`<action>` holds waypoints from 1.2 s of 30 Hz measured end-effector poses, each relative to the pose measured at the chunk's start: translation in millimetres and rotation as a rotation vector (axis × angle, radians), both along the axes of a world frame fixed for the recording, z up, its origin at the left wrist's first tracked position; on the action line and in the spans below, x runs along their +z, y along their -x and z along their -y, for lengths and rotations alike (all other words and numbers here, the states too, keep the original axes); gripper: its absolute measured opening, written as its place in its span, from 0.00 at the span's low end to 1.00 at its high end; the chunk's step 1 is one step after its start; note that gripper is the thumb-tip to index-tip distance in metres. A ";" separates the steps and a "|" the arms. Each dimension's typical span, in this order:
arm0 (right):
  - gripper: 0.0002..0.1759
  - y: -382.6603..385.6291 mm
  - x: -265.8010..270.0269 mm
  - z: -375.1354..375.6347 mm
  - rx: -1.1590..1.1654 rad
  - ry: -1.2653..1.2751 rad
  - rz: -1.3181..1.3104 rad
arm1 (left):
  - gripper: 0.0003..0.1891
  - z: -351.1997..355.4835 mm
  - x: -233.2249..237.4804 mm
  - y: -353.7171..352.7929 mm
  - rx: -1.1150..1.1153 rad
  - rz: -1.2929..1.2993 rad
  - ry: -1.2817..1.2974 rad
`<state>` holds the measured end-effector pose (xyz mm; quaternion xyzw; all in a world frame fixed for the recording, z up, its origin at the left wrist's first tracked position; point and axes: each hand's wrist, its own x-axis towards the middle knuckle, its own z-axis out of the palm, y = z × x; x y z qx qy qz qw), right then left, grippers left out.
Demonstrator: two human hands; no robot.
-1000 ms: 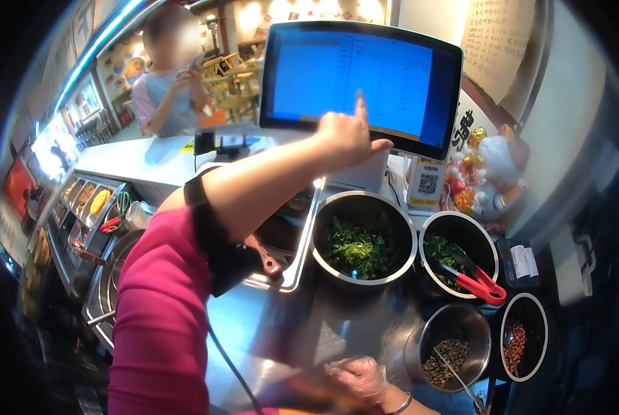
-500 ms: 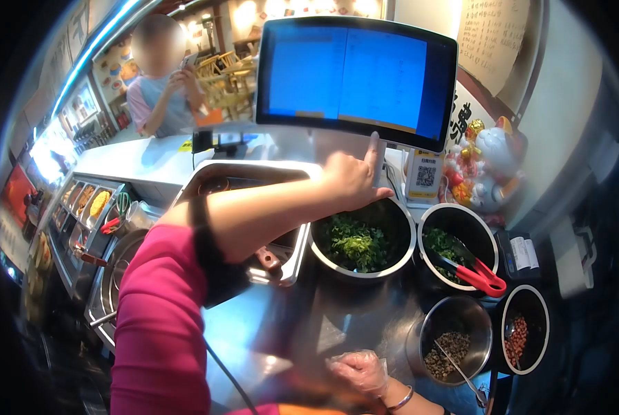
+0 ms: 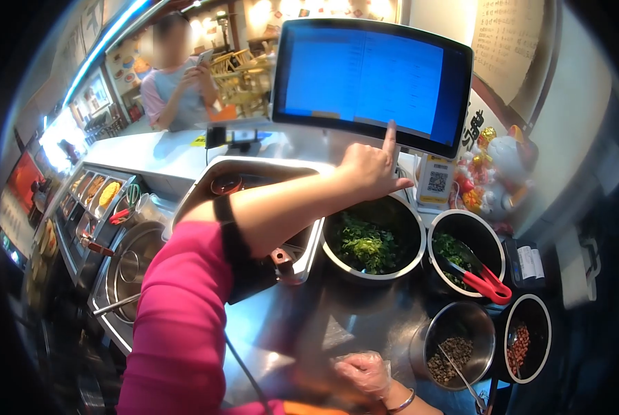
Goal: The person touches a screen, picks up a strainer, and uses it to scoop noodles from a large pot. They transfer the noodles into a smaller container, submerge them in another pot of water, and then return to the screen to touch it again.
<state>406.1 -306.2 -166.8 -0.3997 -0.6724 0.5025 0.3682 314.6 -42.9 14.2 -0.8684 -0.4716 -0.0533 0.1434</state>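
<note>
My left hand [image 3: 375, 164] reaches up to the lower edge of a blue-lit touchscreen [image 3: 364, 79]. Its index finger is stretched out with the tip at the screen's bottom border, its thumb points right, and it holds nothing. In a clear plastic glove, my right hand [image 3: 364, 372] is closed in a loose fist low over the metal counter [image 3: 268, 339], with no object showing in it. To its right stands a steel pot [image 3: 489, 332] with brownish bits and a spoon. A bowl of green herbs [image 3: 420, 256] sits below my left hand.
Red-handled tongs [image 3: 488, 285] lie in a second bowl of greens [image 3: 501, 242]. Nearby are a bowl of reddish pieces [image 3: 546, 339], a QR-code sign [image 3: 435, 181] and a deep metal tray [image 3: 309, 164]. Food compartments [image 3: 109, 195] line the left; a person [image 3: 178, 90] stands across the counter holding a phone.
The view has shifted, so most things appear slightly further right. My left index fingertip now overlaps the bottom of the screen a little higher. My right hand keeps its closed shape.
</note>
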 end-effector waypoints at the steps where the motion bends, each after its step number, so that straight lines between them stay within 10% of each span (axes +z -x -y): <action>1: 0.04 0.3 -0.5 0.8 -0.018 0.017 -0.008 | 0.54 5.4 6.9 4.6 0.063 0.048 0.058; 18: 0.07 0.5 -7.8 4.9 -0.015 0.161 -0.116 | 0.56 -1.0 43.6 67.4 0.311 0.293 0.138; 22: 0.08 0.5 -7.8 3.4 -0.022 0.269 -0.138 | 0.44 19.0 137.7 144.7 0.145 1.052 0.369; 25: 0.09 0.9 -6.3 4.0 -0.022 0.323 -0.159 | 0.20 71.9 187.9 268.3 -0.575 1.291 0.679; 26: 0.09 0.8 -8.8 4.1 -0.027 0.359 -0.198 | 0.23 113.8 193.8 291.6 -0.548 1.085 0.316; 27: 0.08 1.1 -7.8 4.7 -0.032 0.324 -0.201 | 0.26 166.0 199.1 301.0 -0.295 1.574 0.274; 34: 0.08 0.2 -25.0 1.3 -0.033 0.185 -0.294 | 0.17 547.5 8.4 466.3 0.075 2.318 -0.406; 36: 0.08 0.8 -20.2 3.3 -0.037 0.204 -0.369 | 0.08 681.5 -118.3 491.0 0.389 2.605 -1.173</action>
